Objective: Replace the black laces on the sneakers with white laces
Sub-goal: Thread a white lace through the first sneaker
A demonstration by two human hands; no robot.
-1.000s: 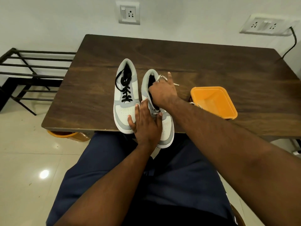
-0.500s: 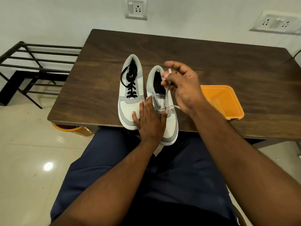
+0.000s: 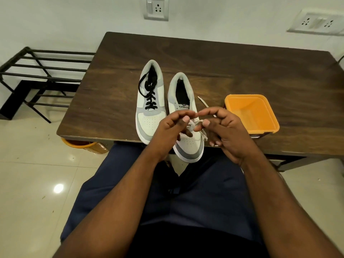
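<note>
Two white-and-grey sneakers stand side by side on the dark wooden table, heels away from me. The left sneaker carries a black lace. The right sneaker juts over the near table edge and holds a white lace at its lowest eyelets. My left hand and my right hand meet above its toe, and each pinches a part of the white lace. One lace end trails onto the table to the right of the shoe.
An orange plastic tub sits on the table right of the right sneaker. A black metal rack stands on the floor at the left. An orange bin shows under the table's near left corner.
My left hand has lifted off the right sneaker's toe and taken hold of the white lace. My right hand has come down and toward me, meeting the left above the toe.
</note>
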